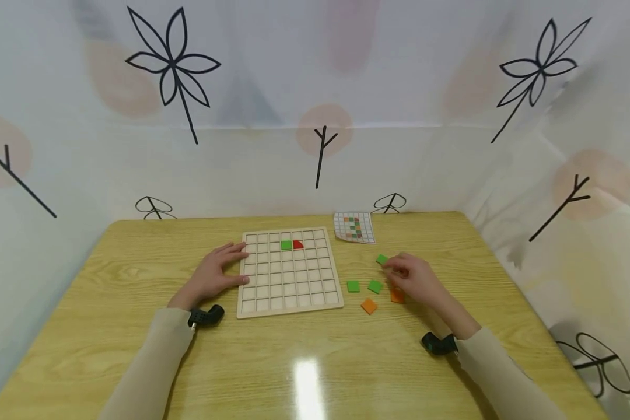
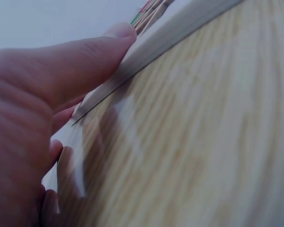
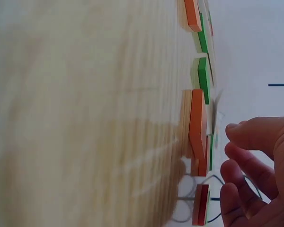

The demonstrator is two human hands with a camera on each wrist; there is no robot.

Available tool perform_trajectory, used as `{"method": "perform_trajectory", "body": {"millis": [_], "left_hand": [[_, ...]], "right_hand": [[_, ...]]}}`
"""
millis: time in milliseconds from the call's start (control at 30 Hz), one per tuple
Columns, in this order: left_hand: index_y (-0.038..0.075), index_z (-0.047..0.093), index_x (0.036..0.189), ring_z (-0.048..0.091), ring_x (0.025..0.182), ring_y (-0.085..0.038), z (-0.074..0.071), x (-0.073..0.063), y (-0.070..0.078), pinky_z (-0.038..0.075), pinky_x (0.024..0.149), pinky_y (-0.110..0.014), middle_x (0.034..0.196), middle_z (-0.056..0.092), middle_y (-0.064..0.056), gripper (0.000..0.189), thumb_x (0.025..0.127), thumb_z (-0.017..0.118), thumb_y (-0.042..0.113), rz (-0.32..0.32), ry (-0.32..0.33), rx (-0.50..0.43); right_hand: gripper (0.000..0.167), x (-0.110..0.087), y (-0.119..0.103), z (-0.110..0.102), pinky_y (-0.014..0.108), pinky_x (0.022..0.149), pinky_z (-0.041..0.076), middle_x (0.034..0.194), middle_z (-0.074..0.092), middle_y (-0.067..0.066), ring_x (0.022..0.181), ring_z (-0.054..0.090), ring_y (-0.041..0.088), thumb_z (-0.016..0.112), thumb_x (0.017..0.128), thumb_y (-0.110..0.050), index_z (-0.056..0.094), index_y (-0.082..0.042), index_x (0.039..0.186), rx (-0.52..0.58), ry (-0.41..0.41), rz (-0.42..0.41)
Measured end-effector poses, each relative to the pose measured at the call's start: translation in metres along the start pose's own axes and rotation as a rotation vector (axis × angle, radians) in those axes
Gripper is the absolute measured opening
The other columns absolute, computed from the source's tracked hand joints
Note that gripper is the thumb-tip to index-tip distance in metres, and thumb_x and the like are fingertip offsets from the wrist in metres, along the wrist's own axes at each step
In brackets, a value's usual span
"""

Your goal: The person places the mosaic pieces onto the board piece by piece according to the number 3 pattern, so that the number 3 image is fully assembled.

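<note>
A pale wooden grid board [image 1: 290, 289] lies on the table. In its upper rows sit a green square tile [image 1: 286, 245] and a red round-cornered tile [image 1: 297, 245], side by side. My left hand [image 1: 212, 274] rests at the board's left edge, thumb and fingers spread along the rim. My right hand [image 1: 412, 281] hovers over the loose tiles, fingertips beside a green tile [image 1: 381, 259]. In the right wrist view, its thumb and fingers are apart with nothing between them. Below the hand lies an orange tile [image 3: 197, 123], with red tiles [image 3: 204, 204] farther along.
Right of the board lie two more green tiles [image 1: 353, 286] and another orange tile [image 1: 369, 306]. A printed pattern card [image 1: 367, 227] with coloured squares lies behind them. Patterned cloth [image 1: 273, 169] encloses the wooden table [image 1: 252, 361] at the back and sides.
</note>
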State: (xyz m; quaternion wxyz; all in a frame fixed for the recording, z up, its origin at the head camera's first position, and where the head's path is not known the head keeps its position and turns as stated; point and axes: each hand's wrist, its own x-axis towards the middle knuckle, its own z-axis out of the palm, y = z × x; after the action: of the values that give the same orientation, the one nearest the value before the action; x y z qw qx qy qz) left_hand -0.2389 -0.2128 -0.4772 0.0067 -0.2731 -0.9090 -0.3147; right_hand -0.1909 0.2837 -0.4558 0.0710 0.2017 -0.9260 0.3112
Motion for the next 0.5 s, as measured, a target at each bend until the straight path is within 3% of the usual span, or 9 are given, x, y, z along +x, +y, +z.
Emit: {"method": "perform_trajectory", "body": {"millis": [200, 500], "left_hand": [[0.007, 0.058, 0.14, 0.024, 0.146, -0.038, 0.002, 0.0, -0.003, 0.017, 0.115, -0.062, 0.156, 0.04, -0.01, 0.065, 0.086, 0.078, 0.038, -0.002, 0.004, 0.014], [0.007, 0.059, 0.139, 0.024, 0.147, -0.037, 0.003, 0.001, -0.005, 0.017, 0.115, -0.061, 0.156, 0.04, -0.009, 0.065, 0.085, 0.078, 0.038, 0.01, 0.011, 0.007]], "right_hand": [[0.017, -0.009, 0.0, -0.007, 0.036, 0.074, 0.056, 0.102, 0.067, 0.003, 0.089, 0.063, 0.02, 0.075, 0.088, -0.005, 0.075, -0.007, 0.105, -0.005, -0.045, 0.011], [0.018, -0.018, 0.006, -0.011, 0.03, 0.065, 0.05, 0.103, 0.068, 0.002, 0.08, 0.057, 0.012, 0.075, 0.087, -0.003, 0.076, -0.009, 0.104, -0.033, -0.092, 0.013]]}}
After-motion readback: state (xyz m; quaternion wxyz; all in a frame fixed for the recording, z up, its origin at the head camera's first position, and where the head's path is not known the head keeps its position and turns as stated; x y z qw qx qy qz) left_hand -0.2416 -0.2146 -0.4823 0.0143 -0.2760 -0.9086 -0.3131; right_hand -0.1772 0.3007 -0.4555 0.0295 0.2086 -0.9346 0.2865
